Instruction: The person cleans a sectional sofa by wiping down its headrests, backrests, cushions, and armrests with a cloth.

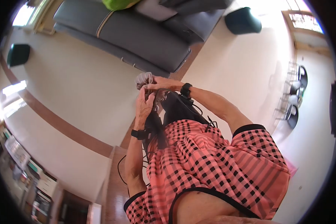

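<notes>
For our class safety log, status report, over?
Left hand and right hand on bundled striped cloth. Dark cable loops close by right hand.

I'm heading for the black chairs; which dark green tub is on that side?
The upper-right tub; the far-left tub is across the grey couch from it.

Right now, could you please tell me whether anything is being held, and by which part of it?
Yes: the left hand and right hand together hold a bunched cloth, just below its rounded, striped end.
</notes>
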Available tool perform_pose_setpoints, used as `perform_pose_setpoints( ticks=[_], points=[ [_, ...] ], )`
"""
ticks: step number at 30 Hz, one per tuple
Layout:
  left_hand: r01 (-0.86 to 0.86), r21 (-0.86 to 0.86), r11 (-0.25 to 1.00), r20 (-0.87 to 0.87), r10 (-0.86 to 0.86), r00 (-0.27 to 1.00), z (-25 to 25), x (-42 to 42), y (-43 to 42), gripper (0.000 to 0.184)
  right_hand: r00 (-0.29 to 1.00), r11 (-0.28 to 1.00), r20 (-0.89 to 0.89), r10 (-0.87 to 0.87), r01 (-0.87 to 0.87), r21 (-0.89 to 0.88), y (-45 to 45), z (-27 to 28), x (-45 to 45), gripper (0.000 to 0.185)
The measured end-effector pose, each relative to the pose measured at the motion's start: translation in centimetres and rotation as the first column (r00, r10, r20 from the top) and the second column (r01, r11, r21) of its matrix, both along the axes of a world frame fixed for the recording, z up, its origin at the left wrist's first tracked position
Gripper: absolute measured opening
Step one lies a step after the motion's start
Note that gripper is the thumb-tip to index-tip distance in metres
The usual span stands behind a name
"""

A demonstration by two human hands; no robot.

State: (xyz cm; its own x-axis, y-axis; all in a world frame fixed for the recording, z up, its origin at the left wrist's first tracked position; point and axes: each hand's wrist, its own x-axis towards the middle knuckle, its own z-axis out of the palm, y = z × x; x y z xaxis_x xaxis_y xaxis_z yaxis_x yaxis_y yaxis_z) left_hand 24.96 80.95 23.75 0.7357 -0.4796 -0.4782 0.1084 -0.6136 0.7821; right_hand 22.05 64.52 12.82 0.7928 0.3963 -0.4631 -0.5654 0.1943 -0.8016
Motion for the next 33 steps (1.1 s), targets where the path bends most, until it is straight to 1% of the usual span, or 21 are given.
perform_pose_setpoints(
  ticks=[2, 3, 6, 9, 10, 11, 12, 14, 15, 16, 17, 18, 19, 20, 22, 23, 26, 27, 30, 32, 33],
  points=[
    [0.056, -0.023, 0.998, 0.065, -0.054, 0.996, -0.4, -0.3, -0.5, 0.046, 0.984, 0.986, -0.069, -0.165, 0.166, 0.013, -2.0, 3.8, -1.0, 0.057],
    [0.057, -0.098, 0.994, -0.029, -0.060, 0.998, -0.1, -0.1, -0.6, 0.047, 0.967, 0.974, -0.118, -0.226, 0.225, -0.022, -2.1, 3.8, -1.3, 0.048],
    [-0.027, -0.140, 0.990, -0.274, -0.013, 0.962, 2.2, 0.3, -3.3, 0.049, 0.882, 0.931, -0.345, -0.321, 0.361, 0.059, -4.6, 3.9, -2.6, 0.044],
    [0.052, -0.109, 0.993, -0.234, -0.077, 0.969, 2.1, 0.7, -4.6, 0.042, 0.751, 0.792, -0.413, -0.515, 0.601, 0.104, -6.6, 1.4, -5.5, 0.041],
    [0.062, -0.089, 0.994, -0.219, -0.080, 0.973, 2.0, 0.6, -4.1, 0.040, 0.716, 0.767, -0.423, -0.556, 0.638, 0.072, -7.0, 0.8, -5.8, 0.043],
    [0.099, -0.077, 0.992, -0.120, -0.108, 0.987, 1.1, 0.9, -3.9, 0.033, 0.645, 0.712, -0.443, -0.623, 0.702, 0.021, -8.0, 0.5, -6.3, 0.045],
    [0.116, -0.068, 0.991, -0.125, -0.124, 0.984, 0.7, 1.5, -3.8, 0.031, 0.570, 0.653, -0.457, -0.683, 0.757, -0.032, -8.9, 0.1, -6.6, 0.047],
    [0.144, -0.042, 0.989, -0.139, -0.148, 0.979, 0.0, 2.7, -3.1, 0.028, 0.547, 0.669, -0.394, -0.738, 0.667, -0.327, -10.7, -1.5, -6.8, 0.055],
    [0.174, -0.031, 0.984, -0.033, -0.175, 0.984, -0.4, 3.1, -3.0, 0.023, 0.558, 0.614, -0.275, -0.783, 0.625, -0.481, -10.9, -2.0, -6.8, 0.059],
    [0.195, -0.011, 0.981, -0.057, -0.195, 0.979, -1.0, 3.7, -2.5, 0.023, 0.571, 0.529, -0.163, -0.805, 0.565, -0.633, -11.1, -2.4, -6.7, 0.063],
    [0.183, 0.009, 0.983, -0.064, -0.182, 0.981, -1.7, 2.7, -0.6, 0.024, 0.628, 0.386, 0.044, -0.777, 0.531, -0.755, -9.7, -3.2, -7.0, 0.066],
    [0.208, 0.027, 0.978, -0.087, -0.205, 0.975, -2.1, 3.4, -0.6, 0.024, 0.657, 0.196, 0.228, -0.718, 0.506, -0.840, -9.5, -3.9, -6.8, 0.070],
    [0.207, 0.019, 0.978, -0.065, -0.206, 0.976, -2.6, 3.5, -0.8, 0.023, 0.701, -0.010, 0.340, -0.627, 0.429, -0.903, -8.9, -4.6, -6.5, 0.069],
    [0.238, 0.054, 0.970, -0.072, -0.234, 0.969, -2.9, 3.7, -0.8, 0.023, 0.695, 0.022, 0.281, -0.662, 0.393, -0.919, -8.8, -5.1, -7.1, 0.067],
    [0.284, 0.095, 0.954, -0.087, -0.277, 0.957, -3.8, 3.7, -1.4, 0.022, 0.687, 0.071, 0.175, -0.706, 0.315, -0.947, -10.6, -0.7, -6.2, 0.064],
    [0.257, 0.090, 0.962, -0.088, -0.250, 0.964, -3.8, 3.3, -1.9, 0.016, 0.693, 0.055, 0.205, -0.691, 0.333, -0.941, -11.3, 0.3, -5.9, 0.058],
    [0.273, 0.020, 0.962, 0.030, -0.274, 0.961, -3.7, 1.2, -0.4, 0.017, 0.828, -0.113, 0.311, -0.467, 0.293, -0.949, -12.2, -1.7, -5.3, 0.048],
    [0.274, 0.036, 0.961, 0.008, -0.274, 0.962, -3.5, 1.3, -0.1, 0.017, 0.818, 0.064, 0.136, -0.559, 0.206, -0.977, -13.0, -1.8, -4.1, 0.041],
    [0.232, 0.074, 0.970, -0.048, -0.229, 0.972, -2.6, 2.0, 0.5, 0.018, 0.777, -0.025, 0.442, -0.448, 0.483, -0.875, -13.1, -4.0, -0.7, 0.038],
    [0.163, 0.098, 0.982, -0.054, -0.158, 0.986, -1.5, 1.0, 2.5, 0.018, 0.732, -0.085, 0.488, -0.476, 0.514, -0.854, -11.8, -2.7, 1.8, 0.035],
    [0.142, 0.109, 0.984, 0.016, -0.145, 0.989, -1.4, 1.0, 3.1, 0.018, 0.709, -0.075, 0.544, -0.448, 0.576, -0.814, -11.5, -3.1, 3.1, 0.033]
  ],
)
